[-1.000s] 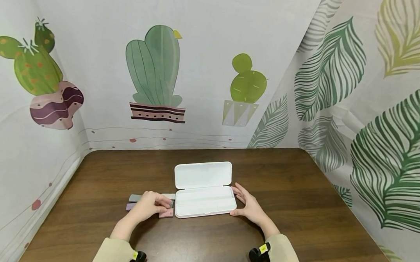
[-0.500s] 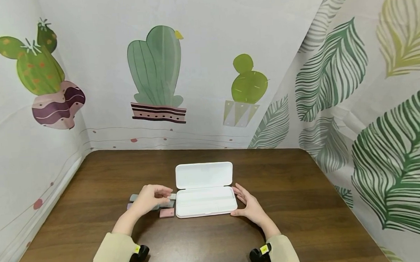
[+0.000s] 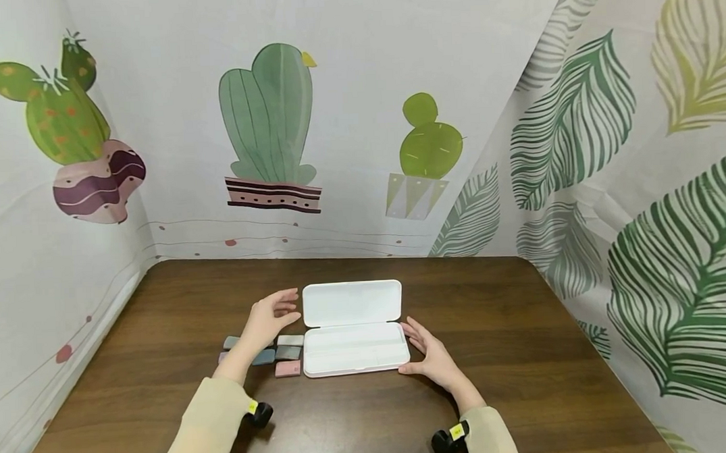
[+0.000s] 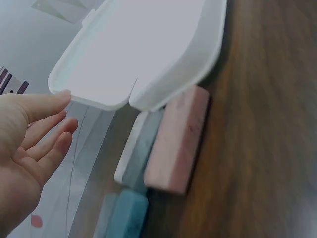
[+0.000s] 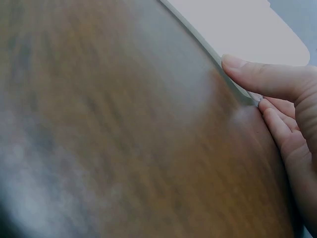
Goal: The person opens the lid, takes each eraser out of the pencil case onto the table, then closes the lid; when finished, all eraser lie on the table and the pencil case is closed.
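A white pencil case (image 3: 356,359) lies open on the table, its lid (image 3: 352,303) folded back away from me. My right hand (image 3: 431,355) holds the case at its right end, thumb at the near corner and fingers along the side. Beside the lid's left edge hovers my left hand (image 3: 273,315), fingers spread and nothing in them. Left of the case lie several small eraser-like blocks: a pink block (image 4: 177,140) nearest me, a grey block (image 3: 288,353), a whitish block (image 3: 291,340) and a blue block (image 4: 130,213). My left forearm partly covers the others farther left.
The brown wooden table (image 3: 359,422) reaches back to a white cloth backdrop (image 3: 358,118) printed with cacti and leaves. A black wrist camera (image 3: 261,415) sits at my left cuff, and another black camera (image 3: 443,444) at my right.
My left hand has moved from over the blocks up and away from me to beside the lid, uncovering the grey, whitish and blue blocks. My right hand stays at the case.
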{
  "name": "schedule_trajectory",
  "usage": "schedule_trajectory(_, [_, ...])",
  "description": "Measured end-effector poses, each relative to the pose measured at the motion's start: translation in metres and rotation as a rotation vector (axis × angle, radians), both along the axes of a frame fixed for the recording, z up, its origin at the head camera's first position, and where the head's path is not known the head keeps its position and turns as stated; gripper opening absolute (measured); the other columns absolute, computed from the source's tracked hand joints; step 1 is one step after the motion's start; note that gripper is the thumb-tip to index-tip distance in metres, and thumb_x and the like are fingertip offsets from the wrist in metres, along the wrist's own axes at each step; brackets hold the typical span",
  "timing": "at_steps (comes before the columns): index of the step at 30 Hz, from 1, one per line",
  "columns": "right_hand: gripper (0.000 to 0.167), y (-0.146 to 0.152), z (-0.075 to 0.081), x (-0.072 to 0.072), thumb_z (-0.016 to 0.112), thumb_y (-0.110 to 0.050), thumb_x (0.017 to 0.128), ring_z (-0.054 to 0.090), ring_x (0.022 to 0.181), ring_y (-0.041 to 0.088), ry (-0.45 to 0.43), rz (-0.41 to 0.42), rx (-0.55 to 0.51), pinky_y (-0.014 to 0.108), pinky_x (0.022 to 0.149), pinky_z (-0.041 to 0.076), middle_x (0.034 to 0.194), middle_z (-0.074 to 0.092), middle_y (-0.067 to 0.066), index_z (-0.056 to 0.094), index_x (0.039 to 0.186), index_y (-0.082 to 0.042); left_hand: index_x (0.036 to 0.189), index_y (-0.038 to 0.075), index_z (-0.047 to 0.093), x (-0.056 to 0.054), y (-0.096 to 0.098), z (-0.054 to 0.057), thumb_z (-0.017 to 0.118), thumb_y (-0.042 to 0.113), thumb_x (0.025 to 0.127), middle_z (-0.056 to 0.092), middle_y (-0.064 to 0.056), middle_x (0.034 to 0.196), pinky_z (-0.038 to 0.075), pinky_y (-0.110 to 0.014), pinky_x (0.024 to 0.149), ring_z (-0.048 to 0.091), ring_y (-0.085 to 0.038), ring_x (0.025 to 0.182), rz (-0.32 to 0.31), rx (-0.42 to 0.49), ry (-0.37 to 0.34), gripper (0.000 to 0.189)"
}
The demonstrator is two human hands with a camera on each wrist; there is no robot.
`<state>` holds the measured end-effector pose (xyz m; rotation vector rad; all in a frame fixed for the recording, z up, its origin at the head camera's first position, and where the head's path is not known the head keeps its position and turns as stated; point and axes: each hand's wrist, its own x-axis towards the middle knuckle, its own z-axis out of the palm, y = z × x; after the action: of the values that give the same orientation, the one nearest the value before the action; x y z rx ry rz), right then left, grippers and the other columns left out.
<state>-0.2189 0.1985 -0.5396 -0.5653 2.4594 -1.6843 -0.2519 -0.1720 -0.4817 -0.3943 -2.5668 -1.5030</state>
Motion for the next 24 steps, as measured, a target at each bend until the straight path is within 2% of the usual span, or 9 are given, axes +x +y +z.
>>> schedule_trajectory(3, [0.104,0.0,-0.001,-0.001,0.086,-0.001,0.069,0.037,0.141,0.038,-0.005,-0.002,-0.002,0.036,0.114,0.035,0.151,0.04,0.024,0.022,0.151,0.006,0.136,-0.005,0.051,-0.006,0.005,0.001,0.068,0.0,0.089,0.063,-0.025,0.125,0.052,-0.047,0.095,0.065,-0.037,0.108,-0.022,0.024,-0.006,0.051])
schedule_trajectory(7, [0.104,0.001,-0.003,-0.002,0.086,-0.001,0.069,0.036,0.141,0.036,-0.008,-0.002,-0.004,0.039,0.114,0.033,0.151,0.04,0.023,0.023,0.151,0.005,0.138,-0.006,0.049,-0.011,0.01,0.004,0.063,-0.001,0.092,0.062,-0.026,0.126,0.051,-0.047,0.096,0.062,-0.038,0.112,-0.046,0.035,-0.03,0.048])
schedule_trajectory(12, [0.103,0.001,-0.001,-0.001,0.086,-0.001,0.07,0.037,0.141,0.037,0.0,0.004,-0.001,0.036,0.113,0.035,0.151,0.04,0.024,0.023,0.151,0.005,0.136,-0.006,0.052,-0.014,0.015,0.005,0.061,-0.003,0.092,0.063,-0.026,0.122,0.051,-0.048,0.095,0.062,-0.038,0.111,-0.041,0.012,-0.033,0.044])
schedule_trajectory(18, [0.103,0.001,-0.001,-0.001,0.086,-0.001,0.07,0.036,0.141,0.037,-0.007,0.0,-0.001,0.036,0.114,0.035,0.151,0.039,0.024,0.024,0.151,0.005,0.13,-0.006,0.057,-0.015,0.017,0.004,0.063,-0.007,0.09,0.068,-0.024,0.111,0.054,-0.046,0.091,0.066,-0.036,0.103,-0.019,-0.018,0.019,0.041])
schedule_trajectory(24, [0.104,0.001,-0.002,-0.001,0.086,-0.001,0.069,0.036,0.142,0.036,-0.015,-0.007,-0.002,0.03,0.114,0.035,0.152,0.039,0.024,0.023,0.151,0.005,0.125,-0.003,0.061,-0.011,0.019,0.002,0.065,-0.007,0.088,0.07,-0.019,0.107,0.055,-0.043,0.089,0.067,-0.031,0.099,-0.007,-0.014,0.043,0.037])
